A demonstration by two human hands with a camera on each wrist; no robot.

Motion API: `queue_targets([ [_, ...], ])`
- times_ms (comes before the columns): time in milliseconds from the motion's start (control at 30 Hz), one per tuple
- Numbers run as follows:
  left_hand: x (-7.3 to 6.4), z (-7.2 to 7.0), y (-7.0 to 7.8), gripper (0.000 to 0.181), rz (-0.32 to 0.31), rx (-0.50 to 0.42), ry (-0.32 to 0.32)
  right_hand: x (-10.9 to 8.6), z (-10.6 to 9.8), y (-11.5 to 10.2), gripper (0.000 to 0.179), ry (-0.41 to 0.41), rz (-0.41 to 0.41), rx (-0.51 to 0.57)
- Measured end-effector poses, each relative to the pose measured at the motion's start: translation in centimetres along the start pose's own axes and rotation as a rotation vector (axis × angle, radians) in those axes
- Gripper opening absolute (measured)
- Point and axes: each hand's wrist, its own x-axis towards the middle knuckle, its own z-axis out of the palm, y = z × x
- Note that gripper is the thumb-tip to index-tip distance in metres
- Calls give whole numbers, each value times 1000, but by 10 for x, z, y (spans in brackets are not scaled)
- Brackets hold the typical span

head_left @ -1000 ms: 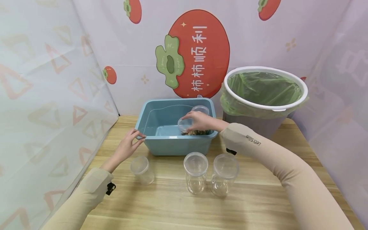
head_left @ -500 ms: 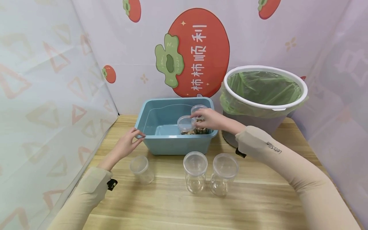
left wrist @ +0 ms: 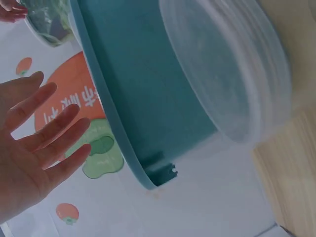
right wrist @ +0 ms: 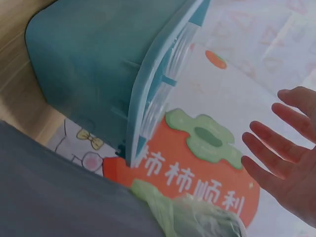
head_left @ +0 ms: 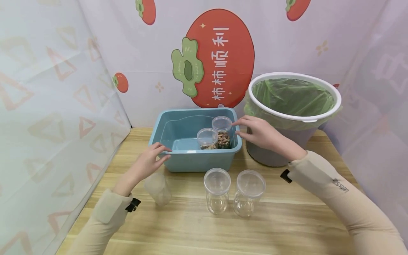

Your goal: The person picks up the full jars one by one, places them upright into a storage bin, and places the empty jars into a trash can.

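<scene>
Two lidded clear jars stand in the right part of a blue plastic basin (head_left: 197, 162). The rear jar (head_left: 222, 124) holds brown nuts, and so does the front jar (head_left: 207, 137), lower down. My right hand (head_left: 259, 131) is over the basin's right rim with fingers spread and nothing in them. Near the basin's front left rim is my left hand (head_left: 148, 163), its fingers extended and holding nothing; the left wrist view shows the same hand (left wrist: 39, 143) spread. Below that hand stands a frosted-looking lidded jar (head_left: 158, 189), partly overlapped by it.
Two lidded jars without visible contents, a middle jar (head_left: 217, 191) and a right jar (head_left: 248, 193), stand on the wooden table (head_left: 191, 233) before the basin. A grey trash bin (head_left: 267, 152) with a green liner (head_left: 291, 97) rises at the back right.
My right hand has let go of the front jar inside the basin and moved right, out over the rim. My left hand has shifted slightly right along the front rim.
</scene>
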Motion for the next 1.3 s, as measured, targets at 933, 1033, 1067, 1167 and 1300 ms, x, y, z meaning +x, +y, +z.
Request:
queue_targets([
  [933,-4,61,89,36,212,-304,31,-100,-59,47,63,599,109,-179],
  [1033,-6,69,93,39,201,-329,32,-107,-61,53,65,581,126,-185],
  [1067,-6,72,94,41,195,-338,31,-109,-61,55,66,575,130,-186],
  [1167,-8,81,97,46,173,-365,26,-114,-60,60,63,578,145,-187],
  [1300,-11,90,100,48,128,-403,0,-118,-59,64,58,606,154,-178],
])
